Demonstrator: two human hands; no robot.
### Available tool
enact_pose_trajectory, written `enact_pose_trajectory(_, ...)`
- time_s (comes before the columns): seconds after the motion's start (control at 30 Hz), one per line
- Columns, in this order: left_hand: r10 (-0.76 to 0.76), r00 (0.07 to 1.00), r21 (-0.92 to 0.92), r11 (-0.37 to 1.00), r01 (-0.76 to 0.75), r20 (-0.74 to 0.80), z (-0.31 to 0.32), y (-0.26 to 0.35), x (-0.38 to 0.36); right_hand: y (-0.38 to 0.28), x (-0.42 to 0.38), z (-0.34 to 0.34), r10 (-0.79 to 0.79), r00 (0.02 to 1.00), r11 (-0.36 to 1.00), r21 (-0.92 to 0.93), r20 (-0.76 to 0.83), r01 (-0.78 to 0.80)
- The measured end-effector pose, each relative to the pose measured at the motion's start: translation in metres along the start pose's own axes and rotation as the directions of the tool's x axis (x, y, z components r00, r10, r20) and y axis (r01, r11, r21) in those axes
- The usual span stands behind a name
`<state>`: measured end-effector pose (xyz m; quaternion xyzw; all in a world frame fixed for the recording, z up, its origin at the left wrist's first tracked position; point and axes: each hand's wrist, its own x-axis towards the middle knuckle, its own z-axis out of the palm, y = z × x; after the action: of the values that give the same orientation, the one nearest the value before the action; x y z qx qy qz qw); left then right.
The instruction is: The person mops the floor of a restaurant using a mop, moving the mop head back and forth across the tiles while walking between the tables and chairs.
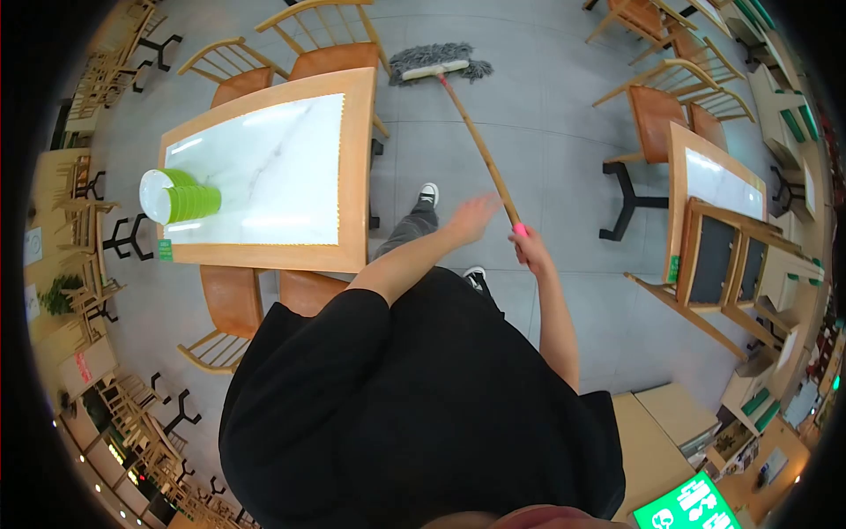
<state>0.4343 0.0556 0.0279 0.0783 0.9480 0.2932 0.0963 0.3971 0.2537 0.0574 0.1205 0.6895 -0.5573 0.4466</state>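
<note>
A flat mop (pixel 439 69) with grey strands lies on the floor ahead, its head wide and its pale holder on top. From it the wooden handle (pixel 480 145) slants back toward my body and ends in a pink tip. My right hand (pixel 532 249) is wrapped round the handle at this pink end. Just left of the handle, my left hand (pixel 476 217) is smeared by motion, so its fingers do not show clearly.
At left stands a marble-topped wooden table (pixel 354 167) with stacked green containers (pixel 194 202) on it. Orange-seated chairs (pixel 335 58) flank it. Another table (pixel 677 189) stands at right, with a dark-panelled chair (pixel 712 256) against it. A lit green sign (pixel 687 507) is at bottom right.
</note>
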Motion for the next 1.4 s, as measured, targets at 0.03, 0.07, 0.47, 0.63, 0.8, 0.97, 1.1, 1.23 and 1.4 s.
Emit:
enact_pose_trajectory(0.03,0.151,0.986,0.068,0.985,-0.157,0.074,0.005,0.023,-0.003,0.01,-0.036,-0.017,0.033,0.999,0.999,0.044,-0.009,-0.033)
enact_pose_trajectory(0.07,0.297,0.942,0.124,0.94,-0.317,0.158,0.011,0.046,-0.007,0.022,-0.073,-0.031,0.067,0.998,0.994,0.092,-0.02,-0.064)
enact_pose_trajectory(0.47,0.588,0.183,-0.413,0.725,-0.552,0.787,0.187,0.265,-0.089,0.153,-0.45,-0.035,0.436,0.844,0.872,0.38,-0.313,-0.309)
enact_pose_trajectory(0.63,0.559,-0.068,-0.469,0.616,-0.633,0.826,0.223,0.286,-0.126,0.211,-0.475,-0.007,0.446,0.805,0.86,0.436,-0.391,-0.265)
enact_pose_trajectory(0.8,0.474,-0.105,-0.425,0.643,-0.637,0.874,0.226,0.255,-0.115,0.234,-0.445,0.009,0.334,0.804,0.942,0.2,-0.491,-0.27)
enact_pose_trajectory(0.97,0.334,0.234,-0.13,0.783,-0.609,0.913,0.18,0.18,-0.07,0.212,-0.338,0.02,0.052,0.856,0.999,0.029,-0.515,-0.043)
enact_pose_trajectory(1.1,0.257,0.76,0.095,0.918,-0.385,0.596,0.146,0.094,-0.022,0.152,-0.197,0.002,0.073,0.942,0.993,0.108,-0.327,-0.04)
enact_pose_trajectory(1.23,0.141,0.97,0.126,0.978,-0.168,0.196,0.016,0.021,0.011,0.011,-0.055,0.01,0.051,0.981,0.998,0.036,-0.185,-0.045)
enact_pose_trajectory(1.4,-0.169,0.984,0.167,0.973,0.158,0.056,-0.074,-0.056,0.0,-0.143,0.146,0.064,-0.034,0.999,0.998,0.047,-0.035,0.036)
